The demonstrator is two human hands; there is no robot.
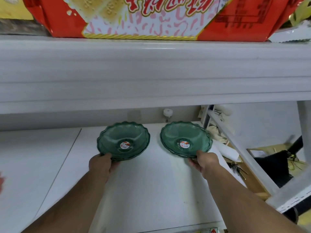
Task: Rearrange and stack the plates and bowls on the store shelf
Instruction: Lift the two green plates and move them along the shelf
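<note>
I see two translucent green bowls with scalloped rims side by side, apart, on the smooth white shelf (pixel 151 190). My left hand (pixel 101 164) has its grip closed on the near rim of the left bowl (pixel 123 140); my right hand (pixel 206 161) pinches the near rim of the right bowl (pixel 186 137), which looks like a nested stack. Each has a round sticker at its centre. A glossy red carton (pixel 151 15) sits on the grey shelf above.
</note>
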